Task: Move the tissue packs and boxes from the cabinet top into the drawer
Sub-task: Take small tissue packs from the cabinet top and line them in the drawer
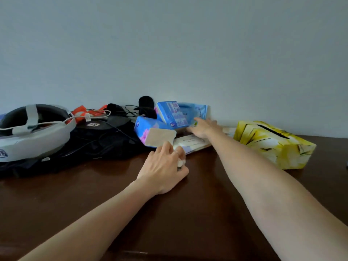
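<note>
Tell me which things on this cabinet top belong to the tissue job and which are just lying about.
For the job: blue tissue pack under the right hand; blue and pink tissue pack; flat white pack; yellow tissue box; small white item gripped by the left hand.

Lying about: grey headset; black bag; cables.

The cabinet top (197, 213) under my arms is dark glossy brown wood. My right hand (204, 127) reaches a bright blue plastic tissue pack (176, 114) printed with white and red panels. Beside it, the blue tissue pack with a pink flower (148, 131) shows a plain beige end. The cardboard tissue box (273, 144) is yellow with white blooms and thin black lines. The flat packet (190, 142) is white with lilac edging. The headset (32, 129) is grey and black, the bag (105, 142) black, the wall (169, 44) pale grey-blue.
</note>
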